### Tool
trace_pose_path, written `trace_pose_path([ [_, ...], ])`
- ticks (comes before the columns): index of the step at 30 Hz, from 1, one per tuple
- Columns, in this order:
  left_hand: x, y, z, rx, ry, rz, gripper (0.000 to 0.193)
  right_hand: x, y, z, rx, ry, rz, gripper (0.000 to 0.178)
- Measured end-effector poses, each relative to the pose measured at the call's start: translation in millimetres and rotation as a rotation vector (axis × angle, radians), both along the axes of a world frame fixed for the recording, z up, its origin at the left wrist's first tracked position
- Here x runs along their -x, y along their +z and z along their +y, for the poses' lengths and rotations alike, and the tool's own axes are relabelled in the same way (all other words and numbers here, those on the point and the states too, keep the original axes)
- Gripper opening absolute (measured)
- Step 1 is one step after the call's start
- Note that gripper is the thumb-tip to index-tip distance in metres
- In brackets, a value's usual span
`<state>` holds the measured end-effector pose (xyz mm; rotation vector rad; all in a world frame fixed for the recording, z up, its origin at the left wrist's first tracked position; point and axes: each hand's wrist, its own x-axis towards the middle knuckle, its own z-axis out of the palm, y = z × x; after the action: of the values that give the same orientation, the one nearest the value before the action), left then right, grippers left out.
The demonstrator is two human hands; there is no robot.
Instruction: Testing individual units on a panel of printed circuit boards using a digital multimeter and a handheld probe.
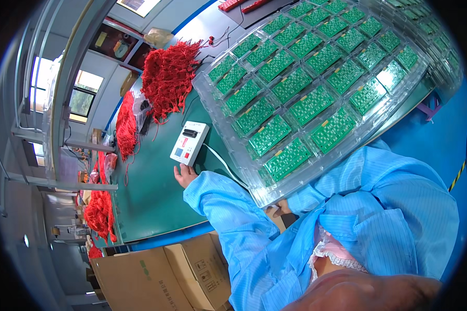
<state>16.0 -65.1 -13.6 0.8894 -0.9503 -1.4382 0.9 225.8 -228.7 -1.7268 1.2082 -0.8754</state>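
My left hand (185,175) rests at the near edge of a small white device (190,143) with a black socket, a little screen and a red button. Its fingers look apart, with the tips against or beside the casing. A white cable (224,165) leads from the device toward the tray. My right hand (279,209) is down at the near corner of a clear plastic tray (267,193), mostly covered by sleeve and tray, so its fingers do not show well. Rows of green circuit boards (287,159) fill the tray's compartments.
The tray lies on a green work table (155,199). Bundles of red wire (168,78) hang along the far left, with more red wires (99,212) farther down the bench. More stacked trays (443,49) stand at the right. A cardboard box (140,280) is below the table edge.
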Motion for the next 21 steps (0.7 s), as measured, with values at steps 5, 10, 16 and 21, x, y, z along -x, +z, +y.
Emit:
trace_pose_path([
  [5,0.1,-8.8,-2.9,0.082,-0.17,0.075,0.048,13.5,-9.3,26.2,-0.118,-0.035,-0.042,0.03],
  [10,-3.9,-14.1,-27.0,-0.005,-0.204,-0.125,0.042,55.4,20.7,68.5,-0.211,-0.249,0.071,0.02],
  [16,-3.5,-6.4,-38.1,-0.277,-0.359,-0.057,0.041,75.1,99.7,83.8,0.163,-0.288,0.085,0.016],
  [21,-0.1,-4.2,-11.2,-0.24,-0.249,0.151,0.037,79.2,204.6,88.5,0.129,-0.153,-0.08,0.011],
])
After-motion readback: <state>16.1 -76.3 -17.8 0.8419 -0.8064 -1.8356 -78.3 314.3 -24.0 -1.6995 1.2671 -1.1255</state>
